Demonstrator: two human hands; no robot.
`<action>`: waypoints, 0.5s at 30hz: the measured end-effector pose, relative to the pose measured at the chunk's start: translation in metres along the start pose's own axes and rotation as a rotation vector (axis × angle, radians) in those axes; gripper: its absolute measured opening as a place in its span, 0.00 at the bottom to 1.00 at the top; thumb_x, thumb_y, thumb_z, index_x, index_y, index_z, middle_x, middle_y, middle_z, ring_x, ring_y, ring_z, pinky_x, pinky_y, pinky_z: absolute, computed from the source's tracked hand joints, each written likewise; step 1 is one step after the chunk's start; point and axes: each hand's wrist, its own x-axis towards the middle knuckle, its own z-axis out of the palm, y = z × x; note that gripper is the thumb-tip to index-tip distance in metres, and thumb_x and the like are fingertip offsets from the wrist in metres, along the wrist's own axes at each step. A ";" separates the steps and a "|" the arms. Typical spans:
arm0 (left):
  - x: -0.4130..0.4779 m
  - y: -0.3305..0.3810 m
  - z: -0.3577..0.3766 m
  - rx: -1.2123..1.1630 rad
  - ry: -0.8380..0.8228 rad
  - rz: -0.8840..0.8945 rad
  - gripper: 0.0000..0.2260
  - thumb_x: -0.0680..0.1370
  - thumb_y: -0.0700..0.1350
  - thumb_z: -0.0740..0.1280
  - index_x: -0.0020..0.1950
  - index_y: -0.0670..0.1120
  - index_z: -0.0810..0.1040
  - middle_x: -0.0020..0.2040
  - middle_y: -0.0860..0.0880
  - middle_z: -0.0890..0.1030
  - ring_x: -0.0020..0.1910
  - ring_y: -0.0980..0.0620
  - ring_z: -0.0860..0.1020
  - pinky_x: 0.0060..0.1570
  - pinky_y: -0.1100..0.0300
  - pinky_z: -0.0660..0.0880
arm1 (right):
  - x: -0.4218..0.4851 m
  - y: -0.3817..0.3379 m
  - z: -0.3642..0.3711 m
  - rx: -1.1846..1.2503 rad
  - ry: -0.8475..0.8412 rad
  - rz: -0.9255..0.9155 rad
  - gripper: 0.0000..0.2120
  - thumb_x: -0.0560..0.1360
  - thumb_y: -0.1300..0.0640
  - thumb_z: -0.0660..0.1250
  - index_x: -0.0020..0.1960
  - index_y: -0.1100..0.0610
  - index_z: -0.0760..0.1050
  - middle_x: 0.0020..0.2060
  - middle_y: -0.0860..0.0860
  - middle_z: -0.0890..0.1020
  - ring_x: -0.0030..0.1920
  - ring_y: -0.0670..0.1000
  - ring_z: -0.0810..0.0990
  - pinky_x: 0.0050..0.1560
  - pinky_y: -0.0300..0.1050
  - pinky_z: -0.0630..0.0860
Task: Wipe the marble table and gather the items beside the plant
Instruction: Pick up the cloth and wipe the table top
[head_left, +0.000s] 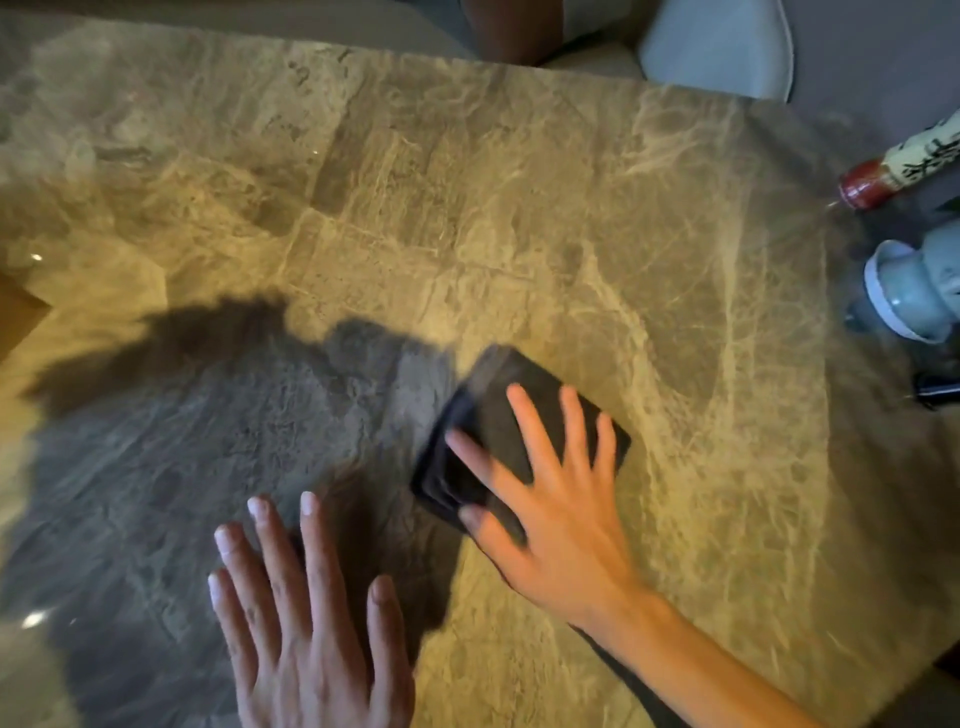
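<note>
A dark folded cloth (498, 400) lies flat on the brown marble table (467, 208), a little right of centre. My right hand (545, 499) presses down on the cloth with its fingers spread; the cloth and hand are motion-blurred. My left hand (306, 613) rests flat on the marble at the lower left, fingers apart, holding nothing. At the right edge stand a bottle with a red cap and a printed label (883, 176) and a pale blue-grey ceramic jar (909, 291). No plant is in view.
A dark object (937, 392) shows partly at the right edge below the jar. A pale cushion or seat (717, 47) and a person's leg (514, 26) lie beyond the table's far edge. My shadow darkens the marble at the lower left.
</note>
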 end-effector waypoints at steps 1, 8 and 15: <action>0.001 0.001 0.000 0.002 0.002 0.000 0.31 0.76 0.55 0.50 0.77 0.45 0.54 0.78 0.41 0.54 0.78 0.42 0.48 0.76 0.45 0.49 | -0.010 0.017 0.000 -0.011 -0.021 0.029 0.25 0.77 0.32 0.47 0.73 0.29 0.46 0.79 0.49 0.45 0.77 0.65 0.41 0.70 0.74 0.49; 0.002 0.002 -0.001 0.017 -0.019 0.010 0.30 0.76 0.55 0.49 0.77 0.45 0.55 0.78 0.41 0.55 0.78 0.42 0.50 0.76 0.44 0.51 | 0.096 0.048 -0.009 0.150 0.085 0.523 0.25 0.76 0.30 0.41 0.72 0.28 0.42 0.79 0.50 0.45 0.76 0.68 0.42 0.68 0.77 0.43; 0.000 0.000 -0.001 -0.014 -0.003 0.009 0.30 0.76 0.55 0.49 0.78 0.47 0.52 0.79 0.42 0.52 0.79 0.43 0.47 0.76 0.47 0.47 | 0.007 -0.031 0.001 0.051 0.050 -0.053 0.28 0.77 0.33 0.52 0.74 0.31 0.46 0.79 0.51 0.46 0.77 0.67 0.40 0.69 0.76 0.47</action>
